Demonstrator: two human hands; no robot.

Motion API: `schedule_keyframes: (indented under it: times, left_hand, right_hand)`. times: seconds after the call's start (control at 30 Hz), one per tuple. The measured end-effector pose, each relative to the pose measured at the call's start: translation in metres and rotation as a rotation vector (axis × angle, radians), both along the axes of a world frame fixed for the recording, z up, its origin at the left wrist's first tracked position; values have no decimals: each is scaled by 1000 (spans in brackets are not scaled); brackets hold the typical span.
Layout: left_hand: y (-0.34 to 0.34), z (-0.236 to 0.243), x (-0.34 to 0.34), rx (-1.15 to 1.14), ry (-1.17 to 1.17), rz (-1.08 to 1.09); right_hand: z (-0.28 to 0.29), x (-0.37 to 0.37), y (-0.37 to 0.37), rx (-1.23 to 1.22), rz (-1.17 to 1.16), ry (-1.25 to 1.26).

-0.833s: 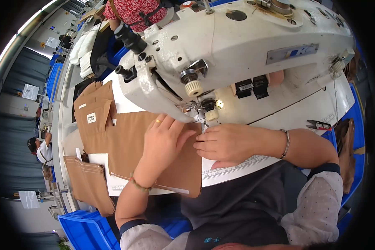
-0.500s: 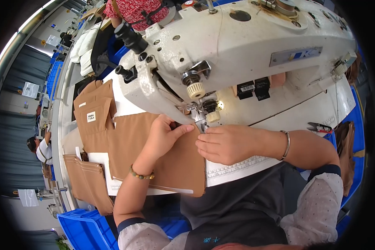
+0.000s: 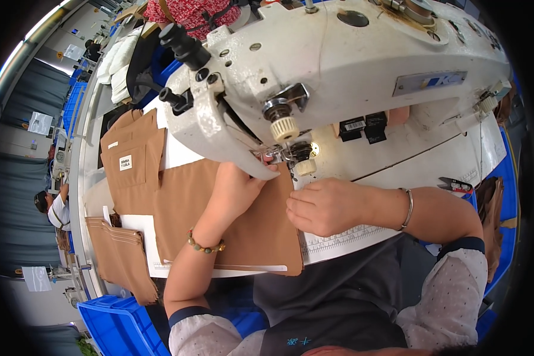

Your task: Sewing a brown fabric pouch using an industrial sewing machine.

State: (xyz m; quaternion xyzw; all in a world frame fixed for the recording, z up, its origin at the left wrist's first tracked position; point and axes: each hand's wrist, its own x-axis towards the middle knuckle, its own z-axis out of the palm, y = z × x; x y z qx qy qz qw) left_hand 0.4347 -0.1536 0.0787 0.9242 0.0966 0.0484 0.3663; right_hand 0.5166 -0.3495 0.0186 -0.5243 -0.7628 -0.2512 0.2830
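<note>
A large brown fabric panel (image 3: 243, 237) lies under the head of a white sewing machine (image 3: 338, 53), its right edge running up to the needle area. My left hand (image 3: 234, 193) rests over the panel's upper part and reaches to the presser foot; the machine's face cover hides most of its fingers, with a fingertip showing beside the needle. Closer to me, on the panel's right edge, my right hand (image 3: 329, 207) is closed, fingers bent together on the fabric. A white strip (image 3: 258, 268) shows along the panel's near edge.
Brown pocket pieces (image 3: 130, 160) and a folded brown stack (image 3: 121, 255) lie at left. Thread snips (image 3: 455, 184) sit on the right of the table, and black tags (image 3: 362, 126) lie under the machine arm. Blue crates (image 3: 121, 323) stand beside the table.
My left hand has moved up, its thumb and fingers going from the panel's edge to beside the needle. My right hand and the panel's near corner have shifted slightly right.
</note>
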Motion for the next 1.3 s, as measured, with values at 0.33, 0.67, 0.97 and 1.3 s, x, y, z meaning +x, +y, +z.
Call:
schedule_keyframes:
  times: [0.33,0.67,0.97,1.3]
  left_hand:
    - [13,-16,8,167,-133,-51]
    - [19,-20,22,-34,-77,-32]
    - [17,-21,22,21,-106,-38]
    - [-17,9,-50,241,-88,-72]
  right_hand:
    - [4,4,-2,-26,-7,20]
    - [9,16,-9,-221,-30,26]
    - [7,14,-4,-43,-42,67]
    - [20,-11,-28,-307,22,45]
